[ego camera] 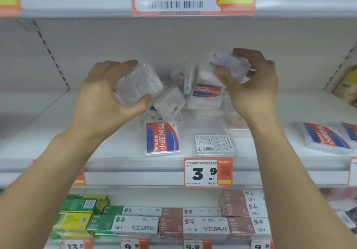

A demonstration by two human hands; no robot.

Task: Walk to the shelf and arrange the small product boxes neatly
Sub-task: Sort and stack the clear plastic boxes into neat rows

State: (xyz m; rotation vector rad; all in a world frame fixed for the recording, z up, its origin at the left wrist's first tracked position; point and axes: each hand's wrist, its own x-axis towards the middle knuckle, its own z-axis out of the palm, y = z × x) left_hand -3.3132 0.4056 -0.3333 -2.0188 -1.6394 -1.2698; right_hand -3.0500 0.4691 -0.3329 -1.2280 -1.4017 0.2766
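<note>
I stand close at the shelf (58, 125), and both my hands are raised over a messy pile of small clear boxes (173, 98) in the middle of it. My left hand (104, 94) holds one clear box (138, 83): the fingers curl over its top and the thumb presses from below, so it sits firmly in the palm. My right hand (253, 82) pinches another box (229, 66) between thumb and fingers, tilted, above a box with a red and blue label (207, 94) that leans upright in the pile. I think I lift these two out because the heap is tangled and cannot be made straight while they lie on it.

In front, near the edge, two boxes already lie flat side by side: one with its label up (163, 137), one with the barcode side up (214, 145). More flat boxes (326, 136) lie at the right. I judge the work is only partly done. Below the edge hangs a price tag (208, 172), and under it are rows of long cartons (173, 221).
</note>
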